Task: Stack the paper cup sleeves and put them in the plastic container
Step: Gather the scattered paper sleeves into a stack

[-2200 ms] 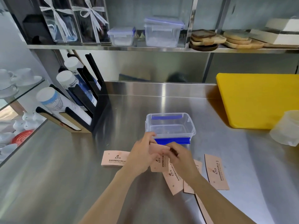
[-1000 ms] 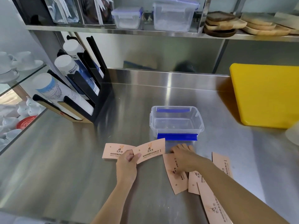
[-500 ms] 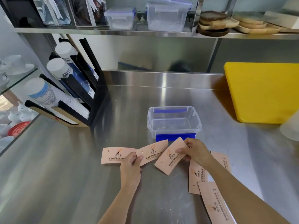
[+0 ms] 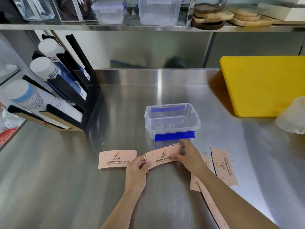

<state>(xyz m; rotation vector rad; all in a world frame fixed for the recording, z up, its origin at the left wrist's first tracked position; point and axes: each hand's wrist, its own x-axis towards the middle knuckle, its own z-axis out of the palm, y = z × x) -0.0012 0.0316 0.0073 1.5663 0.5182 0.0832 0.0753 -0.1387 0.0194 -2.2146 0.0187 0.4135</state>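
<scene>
A clear plastic container (image 4: 198, 124) with blue clips stands open and empty mid-counter. Just in front of it my left hand (image 4: 137, 169) pinches the left end of two overlapped pink paper sleeves (image 4: 160, 157). My right hand (image 4: 188, 156) presses on their right end. One more sleeve (image 4: 115, 160) lies flat to the left of my hands. Several others lie to the right: one (image 4: 224, 166) beside my right forearm, others (image 4: 195, 183) partly hidden under it.
A black cup dispenser (image 4: 66, 100) with white paper cups stands at the left. A yellow cutting board (image 4: 264, 85) and a translucent tub (image 4: 292, 116) sit at the right. A shelf above holds lidded boxes (image 4: 158, 10) and wooden plates.
My right hand has brought its sleeve leftward and laid it over the one in my left hand; the two now overlap.
</scene>
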